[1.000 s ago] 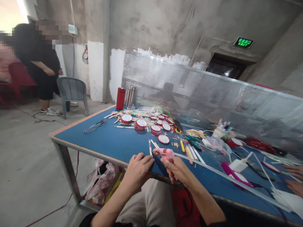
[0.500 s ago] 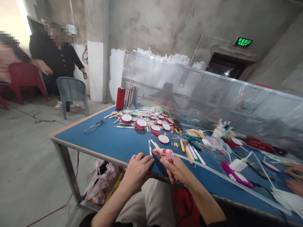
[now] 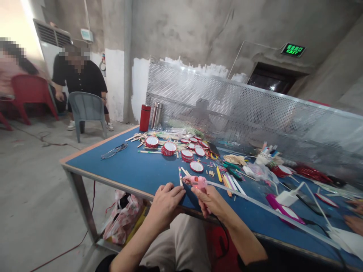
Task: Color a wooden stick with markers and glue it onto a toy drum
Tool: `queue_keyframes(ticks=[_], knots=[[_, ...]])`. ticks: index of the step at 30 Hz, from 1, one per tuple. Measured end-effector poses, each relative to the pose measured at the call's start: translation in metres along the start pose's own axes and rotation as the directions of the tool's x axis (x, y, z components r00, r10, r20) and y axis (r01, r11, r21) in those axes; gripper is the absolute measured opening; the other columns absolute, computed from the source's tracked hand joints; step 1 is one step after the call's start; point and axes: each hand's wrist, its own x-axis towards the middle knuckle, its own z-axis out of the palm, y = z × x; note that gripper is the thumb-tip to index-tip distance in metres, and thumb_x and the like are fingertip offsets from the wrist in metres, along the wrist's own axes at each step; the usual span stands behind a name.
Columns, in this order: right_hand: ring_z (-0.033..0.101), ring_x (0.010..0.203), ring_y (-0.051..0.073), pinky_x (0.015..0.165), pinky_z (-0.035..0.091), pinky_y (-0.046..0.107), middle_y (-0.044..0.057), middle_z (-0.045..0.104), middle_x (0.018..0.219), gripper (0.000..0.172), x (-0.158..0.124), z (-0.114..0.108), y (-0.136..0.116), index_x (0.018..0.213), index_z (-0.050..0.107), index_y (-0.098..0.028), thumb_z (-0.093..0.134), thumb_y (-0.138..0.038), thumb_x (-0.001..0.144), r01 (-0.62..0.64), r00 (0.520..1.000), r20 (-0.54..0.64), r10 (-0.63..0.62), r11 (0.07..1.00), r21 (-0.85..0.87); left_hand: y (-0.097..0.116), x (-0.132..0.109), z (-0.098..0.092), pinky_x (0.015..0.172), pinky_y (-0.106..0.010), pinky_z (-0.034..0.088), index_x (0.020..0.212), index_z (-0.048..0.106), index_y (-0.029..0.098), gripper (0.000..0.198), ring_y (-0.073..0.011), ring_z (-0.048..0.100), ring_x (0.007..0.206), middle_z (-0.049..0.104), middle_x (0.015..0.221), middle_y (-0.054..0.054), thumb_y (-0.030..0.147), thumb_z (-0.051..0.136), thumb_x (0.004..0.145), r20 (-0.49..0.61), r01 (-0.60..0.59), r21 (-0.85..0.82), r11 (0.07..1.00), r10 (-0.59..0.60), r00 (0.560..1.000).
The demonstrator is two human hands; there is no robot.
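My right hand (image 3: 208, 200) is wrapped around a pink hot glue gun (image 3: 200, 182), its nozzle pointing left. A long clear glue stick (image 3: 241, 194) runs out of its back toward the right. Palm down at the table's front edge, my left hand (image 3: 168, 198) has its fingers together, with the fingertips on the near end of a wooden craft stick (image 3: 180, 175) with coloured marks. A plain craft stick (image 3: 184, 171) lies beside it, partly behind the nozzle. Just beyond is a round red-rimmed white disc (image 3: 196, 166). The undersides of my left fingers are hidden.
Stacks of red-rimmed discs (image 3: 169, 148), loose sticks, markers (image 3: 228, 185) and glasses (image 3: 115, 150) lie on the blue table (image 3: 136, 170). A red bottle (image 3: 145, 118) stands at the back. A purple power strip (image 3: 283, 211) and another person's hand (image 3: 354, 219) are at right.
Both my hands and the glue gun stay almost in place. In the background, the person in black has moved right and lowered behind the grey chair.
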Motion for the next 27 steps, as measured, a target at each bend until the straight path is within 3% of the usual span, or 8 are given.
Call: queue_keyframes(ticks=[4,7,11,15,27], knots=[[0.044,0.028,0.007,0.028,0.034,0.015,-0.008,0.045,0.039,0.051,-0.005,0.0,-0.005,0.083,0.057,-0.015,0.049,-0.065,0.078,0.013,1.0,0.017,-0.014,0.999,0.045,0.0,0.0,0.0,0.077,-0.037,0.036,0.12,0.052,0.025,0.049,-0.0222,0.048,0.1,0.059,0.123,-0.002,0.044,0.066,0.077,-0.005,-0.002,0.005,1.0,0.002,1.0],[0.043,0.028,0.008,0.028,0.036,0.015,-0.01,0.045,0.04,0.057,-0.008,-0.001,-0.007,0.11,0.053,-0.016,0.049,-0.064,0.079,0.007,1.0,0.022,-0.008,0.997,0.074,0.001,0.001,0.0,0.078,-0.037,0.036,0.119,0.053,0.025,0.049,-0.0226,0.048,0.1,0.059,0.123,-0.003,0.044,0.067,0.077,-0.004,-0.003,0.008,1.0,0.003,1.0],[0.042,0.028,0.008,0.029,0.038,0.015,-0.009,0.044,0.038,0.063,-0.011,-0.001,-0.007,0.123,0.048,-0.015,0.049,-0.062,0.081,0.014,0.999,0.045,-0.017,0.997,0.07,0.001,0.0,0.0,0.077,-0.037,0.036,0.119,0.053,0.024,0.05,-0.023,0.049,0.1,0.059,0.123,-0.003,0.044,0.068,0.076,-0.007,-0.003,0.021,1.0,0.004,1.0],[0.041,0.028,0.008,0.029,0.037,0.015,-0.009,0.044,0.039,0.064,-0.013,-0.002,-0.007,0.13,0.043,-0.018,0.047,-0.061,0.083,0.04,0.997,0.068,-0.045,0.997,0.068,0.001,0.0,0.002,0.076,-0.037,0.036,0.118,0.052,0.025,0.051,-0.0225,0.049,0.099,0.059,0.123,-0.001,0.042,0.07,0.074,-0.012,-0.008,0.031,0.999,0.008,1.0],[0.042,0.028,0.008,0.029,0.034,0.015,-0.009,0.045,0.038,0.065,-0.014,-0.002,-0.007,0.127,0.046,-0.015,0.047,-0.062,0.082,0.035,0.998,0.049,-0.037,0.999,0.038,-0.001,0.0,0.003,0.075,-0.036,0.036,0.118,0.052,0.025,0.051,-0.0223,0.048,0.098,0.06,0.122,-0.002,0.042,0.07,0.074,-0.02,-0.016,0.041,0.999,0.017,1.0]])
